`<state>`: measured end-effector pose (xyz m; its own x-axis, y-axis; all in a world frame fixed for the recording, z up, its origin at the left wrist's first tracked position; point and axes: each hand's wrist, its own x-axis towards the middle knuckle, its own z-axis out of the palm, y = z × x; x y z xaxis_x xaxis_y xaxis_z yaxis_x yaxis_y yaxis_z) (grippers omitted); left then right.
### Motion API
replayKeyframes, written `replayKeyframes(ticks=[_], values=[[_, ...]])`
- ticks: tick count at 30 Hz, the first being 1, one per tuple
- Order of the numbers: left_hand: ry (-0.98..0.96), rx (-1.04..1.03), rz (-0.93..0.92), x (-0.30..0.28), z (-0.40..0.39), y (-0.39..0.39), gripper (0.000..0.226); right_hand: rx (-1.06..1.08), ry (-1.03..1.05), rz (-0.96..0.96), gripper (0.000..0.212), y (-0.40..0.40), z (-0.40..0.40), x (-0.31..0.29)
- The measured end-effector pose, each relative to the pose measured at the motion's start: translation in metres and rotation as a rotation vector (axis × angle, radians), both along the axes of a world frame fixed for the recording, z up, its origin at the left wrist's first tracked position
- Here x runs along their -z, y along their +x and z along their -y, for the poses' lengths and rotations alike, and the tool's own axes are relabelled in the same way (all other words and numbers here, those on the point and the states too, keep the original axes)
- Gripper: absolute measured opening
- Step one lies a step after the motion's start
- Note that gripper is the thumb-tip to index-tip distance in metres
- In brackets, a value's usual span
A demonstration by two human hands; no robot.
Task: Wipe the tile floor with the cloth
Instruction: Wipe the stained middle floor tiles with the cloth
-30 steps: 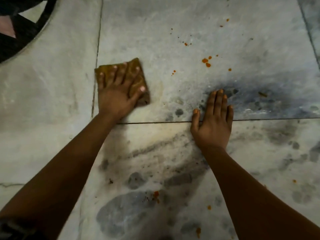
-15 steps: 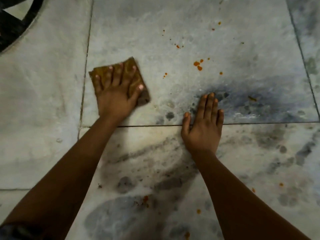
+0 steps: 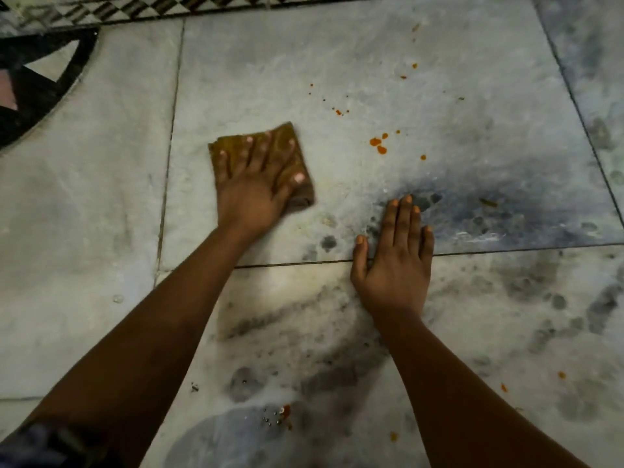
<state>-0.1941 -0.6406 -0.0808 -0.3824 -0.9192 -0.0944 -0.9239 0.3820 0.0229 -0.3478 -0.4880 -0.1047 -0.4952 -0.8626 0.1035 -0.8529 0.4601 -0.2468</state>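
Note:
A folded brown cloth [image 3: 287, 138] lies flat on the pale marble tile floor [image 3: 337, 55]. My left hand [image 3: 255, 190] presses down on the cloth with its fingers spread over it. My right hand [image 3: 395, 261] rests flat on the floor to the right, fingers together, across a grout line [image 3: 506, 250]. Orange spots [image 3: 378, 143] dot the tile between and beyond the two hands, to the right of the cloth. A dark grey smear [image 3: 472, 211] spreads from my right fingertips to the right.
Black inlay with a curved edge [image 3: 44, 99] sits at the far left, and a checkered border strip [image 3: 135, 10] runs along the top. More orange specks [image 3: 287, 410] and dark marbling lie near the bottom between my forearms.
The view has shifted, so the border strip at the top now shows. Cloth and left hand sit slightly further right of the vertical grout line. The right hand stays planted.

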Motion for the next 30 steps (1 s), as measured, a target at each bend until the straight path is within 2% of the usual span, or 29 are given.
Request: replayKeyframes(ticks=[2,4,7,9,11,15,19,21,23,26,30], values=[[0.012,-0.166,-0.028,-0.002,0.029,-0.017,0.058,0.001,-0.004,0.005,0.068,0.000,0.000,0.000],[0.044,-0.240,-0.054,-0.006,0.044,-0.043,0.059,0.004,-0.003,0.007,0.068,0.000,0.000,0.001],[0.051,-0.078,-0.026,-0.004,0.020,-0.060,0.059,0.005,-0.005,0.011,0.067,0.000,0.000,0.001],[0.010,0.092,0.000,-0.001,-0.016,-0.041,0.063,0.004,-0.004,0.014,0.067,0.000,0.000,0.000],[-0.001,0.144,0.003,0.000,-0.039,-0.006,0.066,-0.003,0.002,0.008,0.068,-0.001,0.000,0.000],[0.011,-0.089,0.000,-0.002,-0.005,0.035,0.062,-0.002,0.002,0.016,0.069,0.000,0.000,0.001],[0.067,-0.304,-0.014,-0.007,0.041,-0.012,0.063,-0.006,-0.008,0.031,0.069,0.000,-0.001,0.001],[0.070,-0.230,0.001,-0.007,0.029,-0.036,0.063,-0.007,-0.011,0.018,0.069,0.000,0.000,0.002],[0.033,-0.064,0.019,-0.003,-0.002,-0.040,0.063,-0.017,-0.010,0.018,0.070,-0.001,0.000,0.000],[0.013,0.101,-0.007,-0.001,-0.044,-0.007,0.078,-0.042,0.015,0.050,0.072,-0.002,-0.001,-0.004],[0.012,0.025,-0.070,-0.003,-0.021,0.036,0.100,-0.120,-0.033,-0.077,0.071,-0.029,0.002,-0.009]])
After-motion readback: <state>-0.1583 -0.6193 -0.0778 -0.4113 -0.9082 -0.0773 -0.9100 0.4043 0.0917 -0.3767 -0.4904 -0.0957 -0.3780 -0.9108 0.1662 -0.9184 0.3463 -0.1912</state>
